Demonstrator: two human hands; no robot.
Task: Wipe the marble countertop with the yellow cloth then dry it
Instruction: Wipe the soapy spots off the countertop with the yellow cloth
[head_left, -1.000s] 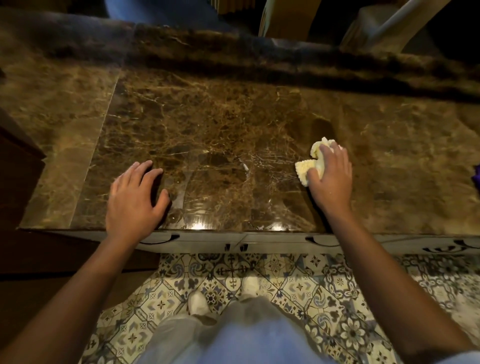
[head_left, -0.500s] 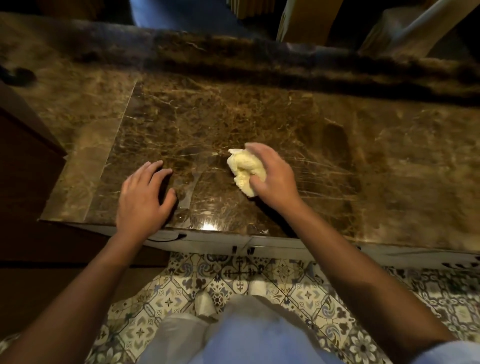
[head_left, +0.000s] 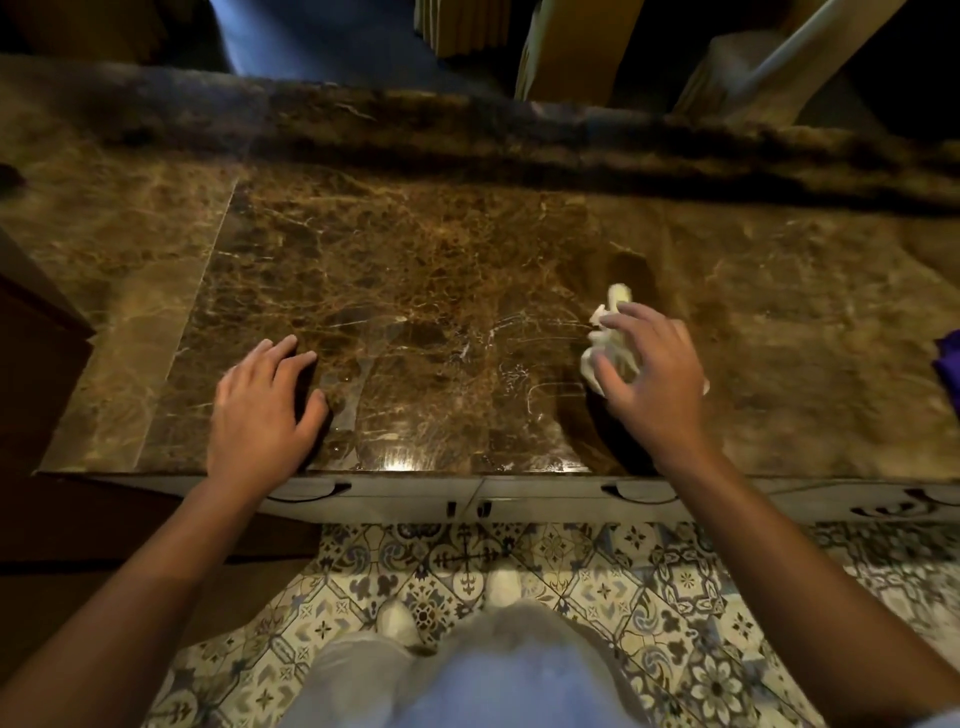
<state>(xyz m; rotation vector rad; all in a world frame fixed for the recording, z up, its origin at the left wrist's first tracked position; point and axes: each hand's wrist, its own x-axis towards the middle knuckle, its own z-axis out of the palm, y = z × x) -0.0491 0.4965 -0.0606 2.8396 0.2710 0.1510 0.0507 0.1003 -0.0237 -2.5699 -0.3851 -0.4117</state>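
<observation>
Since half a second ago the yellow cloth (head_left: 610, 340) has been carried from the middle of the marble table (head_left: 441, 270) back toward its right part, under the right hand (head_left: 652, 371). Its grip is loose: the fingers are spread and curled over the bunched cloth, which is pressed onto the stone, with pale folds showing past the fingertips on the far and left side. Motion blur is seen on that hand, so how firmly the cloth is pinched cannot be told. The left hand (head_left: 262, 410) is laid flat, palm down, on the table near its front edge, well apart from the cloth, with nothing held; its place matches the earlier frames. Between the two hands a wet, glossy patch with streaks and glints of light is seen on the marble. A purple object (head_left: 948, 364) is cut off at the right border of the view. Below the table's front edge, pale drawer fronts (head_left: 405, 499) with dark handles are seen, and patterned floor tiles (head_left: 571, 566) beneath them
</observation>
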